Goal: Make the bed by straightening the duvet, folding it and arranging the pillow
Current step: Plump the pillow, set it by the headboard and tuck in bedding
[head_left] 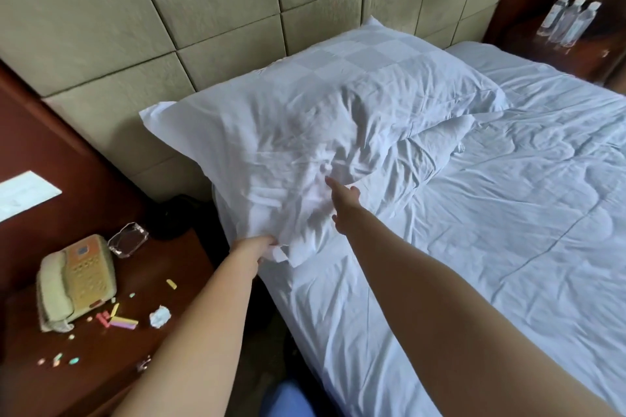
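Left hand [262, 247], rumpled white pillow [305, 132]

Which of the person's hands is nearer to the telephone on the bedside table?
Left. The left hand grips the pillow's lower corner at the bed edge, just across from the telephone. The right hand rests further over, on the pillow's front.

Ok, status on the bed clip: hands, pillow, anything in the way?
Left hand grips pillow corner. Right hand open, flat against pillow. Duvet spread, wrinkled. Nothing blocking.
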A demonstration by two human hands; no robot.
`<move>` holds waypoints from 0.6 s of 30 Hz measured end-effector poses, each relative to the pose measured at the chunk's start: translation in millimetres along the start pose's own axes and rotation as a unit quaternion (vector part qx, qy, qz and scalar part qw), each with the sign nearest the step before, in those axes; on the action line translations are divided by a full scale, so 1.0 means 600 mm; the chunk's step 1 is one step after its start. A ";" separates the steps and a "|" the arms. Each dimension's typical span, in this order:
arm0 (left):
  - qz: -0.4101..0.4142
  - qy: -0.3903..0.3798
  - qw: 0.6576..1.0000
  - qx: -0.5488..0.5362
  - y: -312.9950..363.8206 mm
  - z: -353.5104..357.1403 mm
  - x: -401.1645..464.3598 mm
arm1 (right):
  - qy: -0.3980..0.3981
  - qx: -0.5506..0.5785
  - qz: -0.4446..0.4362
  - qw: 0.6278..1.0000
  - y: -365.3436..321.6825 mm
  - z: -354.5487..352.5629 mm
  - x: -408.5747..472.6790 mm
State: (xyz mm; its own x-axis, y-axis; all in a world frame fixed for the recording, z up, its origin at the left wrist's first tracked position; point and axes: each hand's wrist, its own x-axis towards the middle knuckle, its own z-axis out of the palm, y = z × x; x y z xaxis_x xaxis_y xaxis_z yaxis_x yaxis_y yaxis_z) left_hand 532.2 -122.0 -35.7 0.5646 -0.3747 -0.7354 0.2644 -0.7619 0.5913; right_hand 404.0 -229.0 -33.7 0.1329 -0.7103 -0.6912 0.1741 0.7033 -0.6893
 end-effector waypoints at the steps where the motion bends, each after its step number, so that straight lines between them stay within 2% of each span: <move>1: -0.021 -0.008 1.000 0.000 -0.005 -0.009 0.000 | -0.006 0.027 -0.005 1.000 -0.005 -0.003 0.002; 3: -0.051 -0.021 0.998 0.002 -0.017 -0.019 0.001 | 0.009 0.053 -0.034 0.998 -0.008 -0.012 0.008; 5: -0.068 -0.008 0.998 0.001 -0.032 -0.022 0.007 | 0.050 -0.009 -0.052 0.997 0.003 -0.027 0.010; 7: -0.066 0.036 0.997 -0.034 -0.050 -0.020 0.015 | 0.058 -0.076 -0.052 0.994 0.034 -0.044 0.023; 10: -0.043 0.111 0.989 -0.085 -0.076 -0.001 0.020 | 0.044 -0.074 -0.054 0.995 0.074 -0.052 0.034; 12: -0.050 0.085 0.991 -0.093 -0.095 0.025 0.024 | 0.062 -0.115 -0.053 0.990 0.086 -0.059 0.048; 14: -0.069 0.015 0.994 -0.083 -0.106 0.052 0.019 | 0.075 -0.155 -0.037 0.984 0.095 -0.069 0.066; 16: -0.055 -0.030 0.994 -0.089 -0.110 0.077 0.023 | 0.081 -0.169 -0.011 0.982 0.103 -0.077 0.082; 18: 0.002 0.001 0.994 -0.105 -0.116 0.095 0.046 | 0.118 -0.167 0.017 0.979 0.106 -0.088 0.106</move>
State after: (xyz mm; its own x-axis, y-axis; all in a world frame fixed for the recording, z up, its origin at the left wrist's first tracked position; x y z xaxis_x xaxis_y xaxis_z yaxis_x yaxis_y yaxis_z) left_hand 484.7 -109.2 -116.1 0.5671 -0.3774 -0.7321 0.4191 -0.6329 0.6509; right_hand 372.1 -228.1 -132.7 -0.1031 -0.6882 -0.7181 -0.1612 0.7240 -0.6707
